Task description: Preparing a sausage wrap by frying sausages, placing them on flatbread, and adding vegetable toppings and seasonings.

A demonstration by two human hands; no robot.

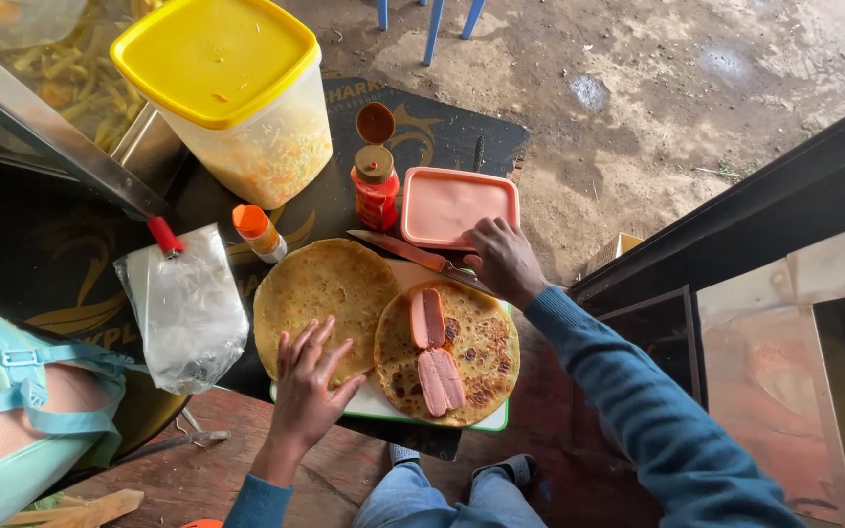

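Observation:
Two round flatbreads lie side by side on a white board with a green edge (pixel 383 403). My left hand (pixel 307 381) rests flat, fingers spread, on the left flatbread (pixel 320 284). The right flatbread (pixel 486 352) carries two split sausage pieces (pixel 434 352). My right hand (pixel 503 259) is closed on the handle of a knife (pixel 398 248), whose blade lies across the board's far edge. The hand sits just in front of a pink lidded box (pixel 452 202).
A red sauce bottle with its cap flipped open (pixel 376 186), a small orange-capped bottle (pixel 259 232), a clear tub with a yellow lid (pixel 232 93) and a clear plastic bag (pixel 186 308) stand on the dark table. Chips lie behind glass (pixel 70 68). Dirt ground lies beyond.

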